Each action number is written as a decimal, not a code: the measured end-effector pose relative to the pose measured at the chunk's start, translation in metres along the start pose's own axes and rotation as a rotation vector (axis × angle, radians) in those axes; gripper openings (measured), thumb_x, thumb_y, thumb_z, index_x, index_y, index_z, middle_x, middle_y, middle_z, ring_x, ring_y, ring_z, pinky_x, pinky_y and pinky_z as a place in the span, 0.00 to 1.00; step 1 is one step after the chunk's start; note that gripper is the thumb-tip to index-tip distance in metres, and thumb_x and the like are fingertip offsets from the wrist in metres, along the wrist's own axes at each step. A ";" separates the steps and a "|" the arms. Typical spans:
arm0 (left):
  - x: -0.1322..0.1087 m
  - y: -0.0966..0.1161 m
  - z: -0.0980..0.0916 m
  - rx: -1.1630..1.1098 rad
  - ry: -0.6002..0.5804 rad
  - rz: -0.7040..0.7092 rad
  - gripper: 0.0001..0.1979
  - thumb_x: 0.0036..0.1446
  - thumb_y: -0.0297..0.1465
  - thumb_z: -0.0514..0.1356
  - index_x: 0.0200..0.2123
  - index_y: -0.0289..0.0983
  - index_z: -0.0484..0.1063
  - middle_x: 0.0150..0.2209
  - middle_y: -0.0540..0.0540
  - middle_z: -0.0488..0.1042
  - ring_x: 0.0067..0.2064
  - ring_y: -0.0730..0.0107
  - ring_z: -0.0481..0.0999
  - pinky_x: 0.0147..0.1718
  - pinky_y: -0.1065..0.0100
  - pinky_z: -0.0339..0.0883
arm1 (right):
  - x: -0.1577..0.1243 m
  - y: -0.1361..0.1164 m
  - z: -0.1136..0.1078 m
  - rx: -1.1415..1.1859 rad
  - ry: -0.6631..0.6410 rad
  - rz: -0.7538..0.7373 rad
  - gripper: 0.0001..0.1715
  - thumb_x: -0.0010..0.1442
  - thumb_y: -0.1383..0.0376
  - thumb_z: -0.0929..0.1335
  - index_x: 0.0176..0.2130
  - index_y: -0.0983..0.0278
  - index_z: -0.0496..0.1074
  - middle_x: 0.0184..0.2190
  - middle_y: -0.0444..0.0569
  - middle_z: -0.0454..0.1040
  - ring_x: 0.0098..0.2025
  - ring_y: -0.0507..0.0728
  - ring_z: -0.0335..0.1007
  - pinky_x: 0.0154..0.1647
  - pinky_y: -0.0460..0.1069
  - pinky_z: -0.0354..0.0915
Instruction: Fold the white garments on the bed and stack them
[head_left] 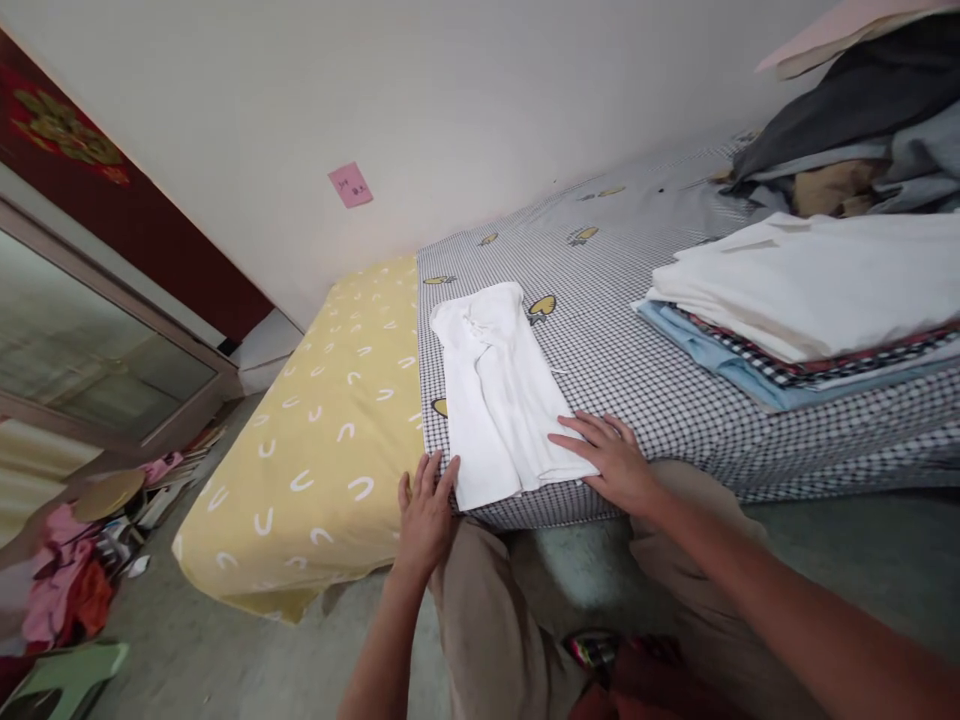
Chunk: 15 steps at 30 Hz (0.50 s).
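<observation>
A white garment (495,400), which looks like a pair of shorts or trousers with a gathered waist and a tie, lies spread on the bed. Its waist points away from me, and a long crease runs down its middle. My left hand (427,510) rests at the near left corner, fingers apart, the fingertips at the cloth's edge. Over the near right corner lies my right hand (611,460), its fingers spread flat on the fabric. Neither hand grips anything.
A stack of folded clothes (810,290) sits on the checked bedsheet (600,350) to the right, with a dark heap of clothes (862,110) behind it. A yellow patterned cover (322,430) drapes the left end. Pink and red clothes (67,580) and a green stool (67,680) stand lower left.
</observation>
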<state>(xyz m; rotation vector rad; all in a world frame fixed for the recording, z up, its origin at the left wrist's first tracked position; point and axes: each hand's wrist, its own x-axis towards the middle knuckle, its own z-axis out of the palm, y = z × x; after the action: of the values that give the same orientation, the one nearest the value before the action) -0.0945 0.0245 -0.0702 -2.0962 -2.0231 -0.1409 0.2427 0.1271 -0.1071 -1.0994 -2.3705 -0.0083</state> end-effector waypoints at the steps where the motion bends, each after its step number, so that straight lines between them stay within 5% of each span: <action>1: 0.002 0.000 -0.002 -0.018 -0.005 -0.005 0.30 0.66 0.23 0.48 0.69 0.48 0.61 0.71 0.41 0.62 0.73 0.58 0.57 0.69 0.42 0.52 | 0.000 0.000 -0.001 0.005 0.000 0.005 0.42 0.54 0.74 0.65 0.65 0.50 0.68 0.68 0.44 0.65 0.69 0.64 0.55 0.68 0.64 0.46; 15: 0.020 0.009 -0.007 -0.103 -0.047 -0.083 0.35 0.59 0.25 0.57 0.69 0.44 0.59 0.72 0.35 0.58 0.72 0.53 0.58 0.68 0.39 0.50 | 0.001 -0.002 -0.002 0.026 -0.016 0.022 0.42 0.54 0.72 0.66 0.65 0.49 0.67 0.68 0.45 0.65 0.70 0.65 0.54 0.68 0.63 0.45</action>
<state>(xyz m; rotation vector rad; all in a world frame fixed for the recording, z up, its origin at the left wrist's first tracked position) -0.0840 0.0426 -0.0599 -2.0946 -2.1754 -0.2165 0.2419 0.1261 -0.1041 -1.1168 -2.3657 0.0391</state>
